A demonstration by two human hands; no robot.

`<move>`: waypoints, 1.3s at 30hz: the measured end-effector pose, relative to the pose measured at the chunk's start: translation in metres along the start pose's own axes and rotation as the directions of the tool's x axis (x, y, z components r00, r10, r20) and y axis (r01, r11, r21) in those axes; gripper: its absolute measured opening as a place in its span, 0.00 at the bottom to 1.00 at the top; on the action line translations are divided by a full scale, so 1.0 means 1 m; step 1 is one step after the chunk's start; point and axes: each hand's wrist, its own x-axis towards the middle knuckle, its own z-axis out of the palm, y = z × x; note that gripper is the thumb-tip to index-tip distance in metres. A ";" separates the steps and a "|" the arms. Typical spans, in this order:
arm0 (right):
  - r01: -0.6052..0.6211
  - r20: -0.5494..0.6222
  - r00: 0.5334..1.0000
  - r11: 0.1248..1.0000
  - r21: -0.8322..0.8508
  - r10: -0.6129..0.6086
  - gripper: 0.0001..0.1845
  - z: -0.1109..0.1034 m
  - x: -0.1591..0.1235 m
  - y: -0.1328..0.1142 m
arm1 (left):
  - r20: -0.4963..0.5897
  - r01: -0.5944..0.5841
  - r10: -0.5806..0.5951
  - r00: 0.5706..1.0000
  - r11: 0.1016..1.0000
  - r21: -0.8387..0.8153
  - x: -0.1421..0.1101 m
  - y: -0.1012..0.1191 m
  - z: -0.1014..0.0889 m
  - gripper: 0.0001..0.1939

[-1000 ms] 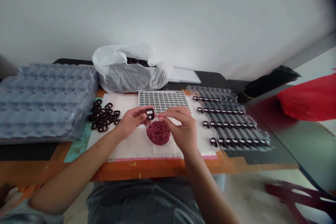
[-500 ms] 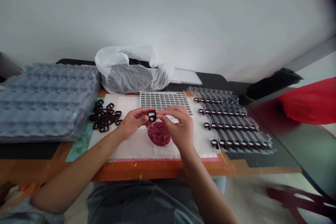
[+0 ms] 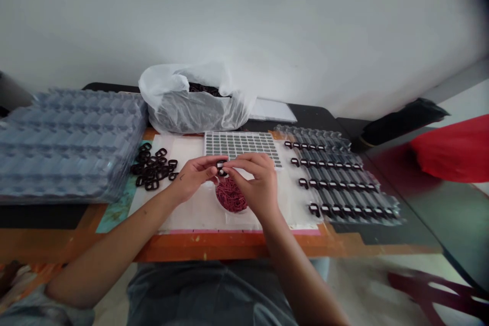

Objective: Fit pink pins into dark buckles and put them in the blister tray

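We observe bright, diffuse light on the white wall [image 3: 244,20], faint glare on the clear plastic trays [image 3: 69,145], and soft shadows beneath the left hand [image 3: 194,175] and right hand [image 3: 255,183]. We note dark vignetting at upper right and smeared blur along the right edge.

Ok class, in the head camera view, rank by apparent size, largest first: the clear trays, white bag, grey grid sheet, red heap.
Stack of clear plastic trays; white plastic bag; grey grid sheet; round heap of red pieces.
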 end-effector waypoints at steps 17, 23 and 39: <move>0.180 0.100 0.980 0.978 -0.101 -0.170 0.12 -0.017 -0.006 0.007 | 0.014 0.010 -0.010 1.000 1.000 -0.009 0.000 0.002 -0.002 0.25; 0.261 0.111 0.963 0.950 -0.170 -0.245 0.13 -0.014 -0.006 0.004 | -0.004 0.000 0.000 1.000 1.000 -0.022 0.001 -0.001 -0.005 0.25; 0.276 0.100 0.959 0.949 -0.152 -0.264 0.05 -0.012 -0.010 -0.002 | -0.062 0.042 -0.047 0.997 0.997 -0.070 0.001 0.003 0.002 0.21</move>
